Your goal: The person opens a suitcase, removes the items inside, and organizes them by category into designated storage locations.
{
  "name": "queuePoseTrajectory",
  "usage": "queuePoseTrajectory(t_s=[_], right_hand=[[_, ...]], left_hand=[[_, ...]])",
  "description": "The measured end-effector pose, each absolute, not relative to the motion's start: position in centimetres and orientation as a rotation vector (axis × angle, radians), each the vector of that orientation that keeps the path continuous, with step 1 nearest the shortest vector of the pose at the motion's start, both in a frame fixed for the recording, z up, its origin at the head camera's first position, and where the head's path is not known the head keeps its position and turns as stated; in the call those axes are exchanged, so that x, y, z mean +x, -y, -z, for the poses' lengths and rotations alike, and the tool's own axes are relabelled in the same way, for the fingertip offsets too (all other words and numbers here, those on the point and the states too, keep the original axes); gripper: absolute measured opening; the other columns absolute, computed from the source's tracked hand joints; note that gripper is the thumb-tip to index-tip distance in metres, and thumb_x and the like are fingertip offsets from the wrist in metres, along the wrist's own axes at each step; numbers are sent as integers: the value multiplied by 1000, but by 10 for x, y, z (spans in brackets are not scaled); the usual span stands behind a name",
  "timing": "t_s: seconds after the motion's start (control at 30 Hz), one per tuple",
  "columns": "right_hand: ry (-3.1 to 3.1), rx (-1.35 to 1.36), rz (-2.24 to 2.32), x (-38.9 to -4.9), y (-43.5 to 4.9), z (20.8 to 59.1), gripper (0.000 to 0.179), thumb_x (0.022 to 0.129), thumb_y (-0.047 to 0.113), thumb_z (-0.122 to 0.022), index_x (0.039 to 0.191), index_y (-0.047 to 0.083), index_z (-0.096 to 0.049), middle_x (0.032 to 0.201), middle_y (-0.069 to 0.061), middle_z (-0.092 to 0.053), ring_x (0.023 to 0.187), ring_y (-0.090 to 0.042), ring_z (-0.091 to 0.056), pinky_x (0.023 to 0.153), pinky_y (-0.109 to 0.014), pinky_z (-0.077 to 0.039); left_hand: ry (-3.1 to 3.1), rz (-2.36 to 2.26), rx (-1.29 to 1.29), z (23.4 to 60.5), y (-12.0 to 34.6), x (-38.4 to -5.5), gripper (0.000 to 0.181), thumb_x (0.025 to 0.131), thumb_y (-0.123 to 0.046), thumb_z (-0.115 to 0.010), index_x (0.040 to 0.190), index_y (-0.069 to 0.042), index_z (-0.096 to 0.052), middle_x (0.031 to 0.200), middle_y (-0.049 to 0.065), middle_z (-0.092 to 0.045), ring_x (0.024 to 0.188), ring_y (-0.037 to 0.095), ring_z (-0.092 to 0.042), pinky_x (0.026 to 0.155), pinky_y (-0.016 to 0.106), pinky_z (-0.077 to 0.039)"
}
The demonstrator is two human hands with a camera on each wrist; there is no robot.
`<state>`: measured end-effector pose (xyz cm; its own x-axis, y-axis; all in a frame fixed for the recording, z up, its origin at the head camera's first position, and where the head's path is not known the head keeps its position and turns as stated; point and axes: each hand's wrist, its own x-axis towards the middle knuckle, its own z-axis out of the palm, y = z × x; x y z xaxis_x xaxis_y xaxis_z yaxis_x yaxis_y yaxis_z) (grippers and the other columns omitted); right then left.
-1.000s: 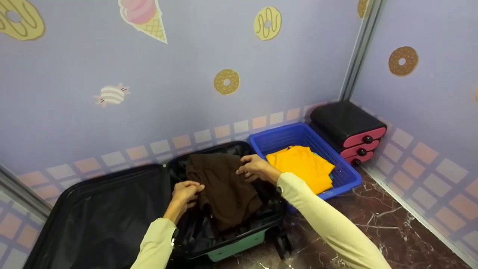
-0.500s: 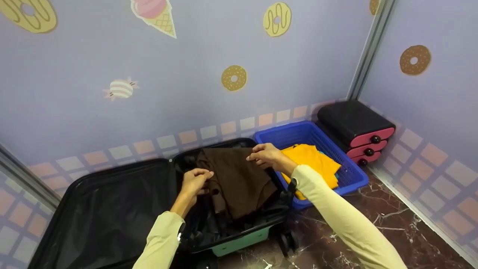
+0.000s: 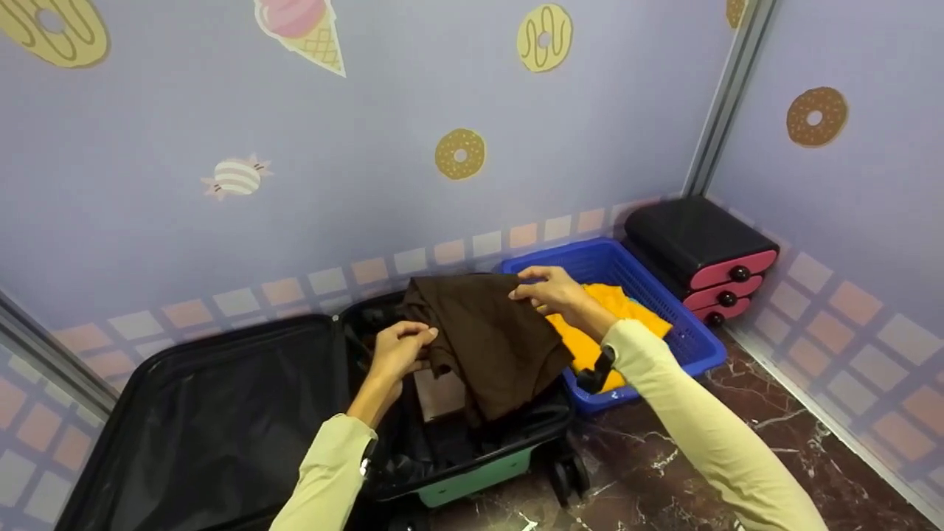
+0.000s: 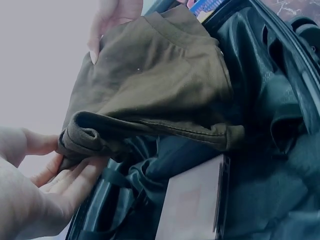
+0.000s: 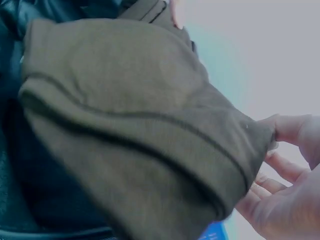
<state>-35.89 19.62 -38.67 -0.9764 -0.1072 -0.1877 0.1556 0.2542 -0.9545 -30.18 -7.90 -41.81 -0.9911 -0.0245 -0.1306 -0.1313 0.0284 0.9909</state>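
Observation:
A folded brown garment (image 3: 494, 339) hangs over the right half of the open black-lined suitcase (image 3: 236, 428). My left hand (image 3: 394, 354) pinches its near-left corner between thumb and fingers; the left wrist view shows the rolled fold (image 4: 82, 137) in that grip. At the far-right corner, my right hand (image 3: 557, 295) pinches the cloth, which the right wrist view shows drawn to a point at the fingertips. Beneath the raised garment, a flat brownish-pink box (image 4: 192, 200) lies in the suitcase. Part of this box is hidden by the cloth.
A blue basket (image 3: 575, 262) with yellow cloth (image 3: 619, 306) stands right of the suitcase. Behind it sits a black drawer unit (image 3: 697, 232) with pink fronts. A patterned wall (image 3: 354, 184) closes off the back. Dark marbled floor (image 3: 782, 428) shows at the right.
Both hands have lifted the brown garment up and moved it toward the back right. The flat box under it has come into view.

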Motion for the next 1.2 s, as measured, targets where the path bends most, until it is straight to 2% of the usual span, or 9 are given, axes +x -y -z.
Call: queuePoseTrajectory(t_s=[0.23, 0.47, 0.63, 0.8, 0.9, 1.0, 1.2], right_hand=[[-2326, 112, 1788, -362, -225, 370, 51, 91, 13, -79, 138, 4, -62, 86, 6, -67, 68, -9, -53, 61, -20, -52], [-2392, 143, 1757, -361, -255, 361, 50, 92, 15, -79, 137, 5, -61, 91, 6, -65, 67, -9, -51, 62, -21, -46], [-2376, 159, 1766, -359, -274, 361, 49, 94, 18, -76, 138, 4, -58, 104, 2, -60, 81, -11, -56, 70, -22, -49], [-2392, 153, 1832, -357, -291, 357, 33, 98, 19, -73, 126, 5, -65, 94, 9, -64, 81, -9, -57, 71, -21, -46], [-2418, 147, 1898, -356, -299, 353, 15, 99, 17, -73, 112, 9, -73, 85, 14, -65, 78, -6, -54, 68, -18, -45], [-2416, 161, 1944, -355, -306, 346, 2, 97, 16, -73, 99, 16, -75, 83, 14, -65, 75, -4, -55, 65, -16, -45], [-2381, 232, 2030, -348, -324, 333, 12, 96, 16, -75, 86, 23, -74, 80, 14, -63, 67, -1, -54, 59, -15, -46]], left_hand=[[-2130, -2213, -139, 415, 57, -305, 17, 96, -7, -73, 109, 3, -69, 90, 7, -70, 75, 14, -70, 64, 28, -61], [-2071, -2278, -108, 415, 22, -310, 14, 96, -6, -72, 107, 2, -69, 87, 4, -68, 73, 12, -65, 61, 24, -58], [-2009, -2344, -79, 412, -1, -315, 12, 96, -4, -71, 106, 3, -67, 88, 4, -66, 76, 12, -63, 60, 23, -55], [-1969, -2392, -68, 403, -18, -318, 13, 97, -2, -70, 107, 5, -66, 89, 4, -63, 77, 13, -61, 60, 23, -54], [-1935, -2417, -56, 399, -28, -321, 14, 98, -3, -69, 109, 5, -66, 91, 5, -62, 79, 14, -61, 61, 23, -55], [-1901, -2433, -30, 396, -39, -322, 15, 99, -4, -69, 111, 5, -65, 93, 5, -62, 81, 14, -61, 63, 24, -55], [-1769, -2467, 53, 392, -61, -321, 14, 100, -3, -67, 111, 3, -61, 95, 4, -58, 83, 14, -59, 68, 26, -55]])
